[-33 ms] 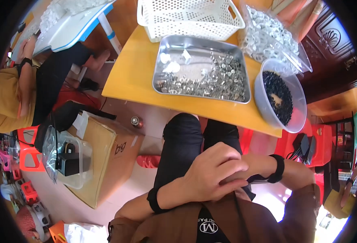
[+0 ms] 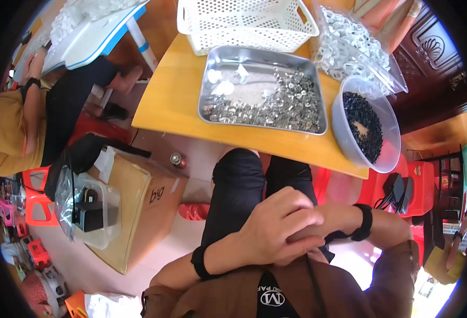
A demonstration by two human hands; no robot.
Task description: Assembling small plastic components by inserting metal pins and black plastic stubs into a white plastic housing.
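Note:
My left hand [image 2: 278, 225] lies over my right hand [image 2: 323, 222] in front of my chest, above my lap. The left fingers are curled round the right hand near its wrist. Most of the right hand, its fingers included, is hidden beneath the left. Ahead of both hands, on the yellow table [image 2: 164, 100], a steel tray [image 2: 210, 87] holds many small metal pieces. To its right stands a translucent round tub [image 2: 391, 143] with small black parts. Neither hand touches the table.
Behind the tray are a white perforated basket [image 2: 233, 40] and a clear bag of pale ring-shaped parts [image 2: 344, 47]. A cardboard box [image 2: 156, 212] and a plastic bin [image 2: 109, 228] stand at the left. Another person [image 2: 19, 122] sits far left by a white-topped table [image 2: 98, 42].

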